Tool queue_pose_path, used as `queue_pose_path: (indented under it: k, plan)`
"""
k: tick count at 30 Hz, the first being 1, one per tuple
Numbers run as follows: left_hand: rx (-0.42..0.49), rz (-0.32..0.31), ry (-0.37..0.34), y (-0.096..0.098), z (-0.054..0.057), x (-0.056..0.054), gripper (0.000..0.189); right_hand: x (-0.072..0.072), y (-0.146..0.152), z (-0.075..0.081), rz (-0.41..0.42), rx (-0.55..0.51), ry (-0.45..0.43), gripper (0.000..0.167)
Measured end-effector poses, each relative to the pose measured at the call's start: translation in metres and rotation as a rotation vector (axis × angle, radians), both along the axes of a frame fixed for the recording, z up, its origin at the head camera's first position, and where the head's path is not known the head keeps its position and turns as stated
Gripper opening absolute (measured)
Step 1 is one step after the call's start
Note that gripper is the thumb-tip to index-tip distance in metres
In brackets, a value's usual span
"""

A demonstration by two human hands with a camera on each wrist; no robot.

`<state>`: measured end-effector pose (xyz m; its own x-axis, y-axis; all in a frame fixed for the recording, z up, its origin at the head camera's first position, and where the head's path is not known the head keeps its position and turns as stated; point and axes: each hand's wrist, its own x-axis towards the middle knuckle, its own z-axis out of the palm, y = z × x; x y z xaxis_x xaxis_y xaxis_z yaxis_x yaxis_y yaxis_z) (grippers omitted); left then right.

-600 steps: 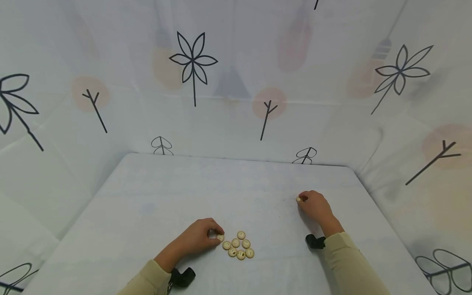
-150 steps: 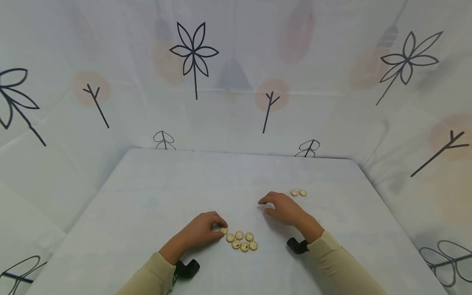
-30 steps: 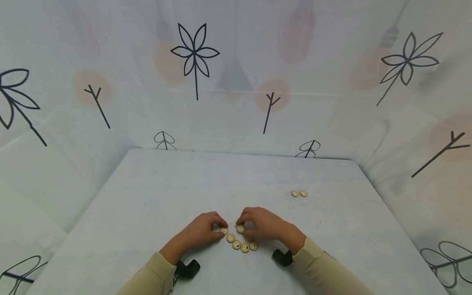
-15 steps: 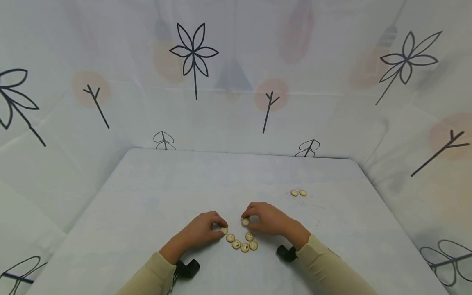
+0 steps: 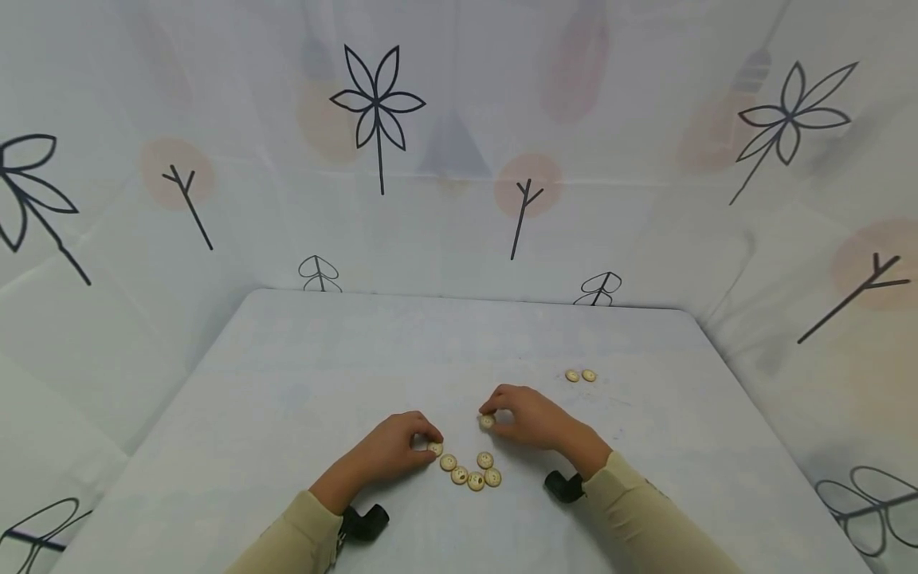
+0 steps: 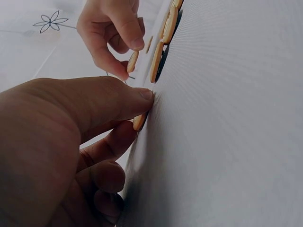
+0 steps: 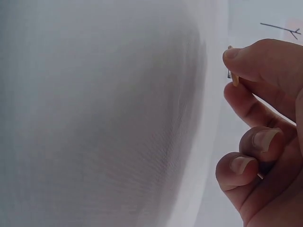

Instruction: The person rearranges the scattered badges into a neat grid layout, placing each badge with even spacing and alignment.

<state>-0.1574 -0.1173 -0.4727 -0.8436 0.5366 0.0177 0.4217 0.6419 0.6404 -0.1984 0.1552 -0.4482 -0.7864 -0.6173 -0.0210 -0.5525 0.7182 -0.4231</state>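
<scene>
My left hand [image 5: 393, 451] pinches a round, pale wooden button [image 5: 435, 449] between thumb and forefinger, low at the table. In the left wrist view that button [image 6: 138, 121] is mostly covered by the thumb. Several more buttons [image 5: 460, 475] lie face up in a curved line to the right of it. Beyond this curve, my right hand [image 5: 532, 418] holds another button [image 5: 488, 421] by its edges. From the right wrist, that button [image 7: 235, 71] shows edge-on between thumb and forefinger, off the tabletop, with the other fingers curled in.
Two buttons [image 5: 580, 375] lie side by side farther back on the white table [image 5: 344, 359], beyond the right hand. A pale printed cloth [image 5: 445, 223] hangs behind the table and at its sides. Dark devices [image 5: 366, 523] sit at both wrists.
Over the last second the right hand has lifted a button from the group and carried it away to the back right. Earlier, two buttons came to lie far right. The left hand stays put.
</scene>
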Motion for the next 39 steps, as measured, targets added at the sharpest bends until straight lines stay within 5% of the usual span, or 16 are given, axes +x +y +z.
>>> queue_pose_path:
  k: [39]
  plan:
    - [0.004,-0.001,0.007,-0.001,-0.004,-0.001,0.016,-0.018,0.034,-0.002,-0.158,-0.034,0.011,0.026]
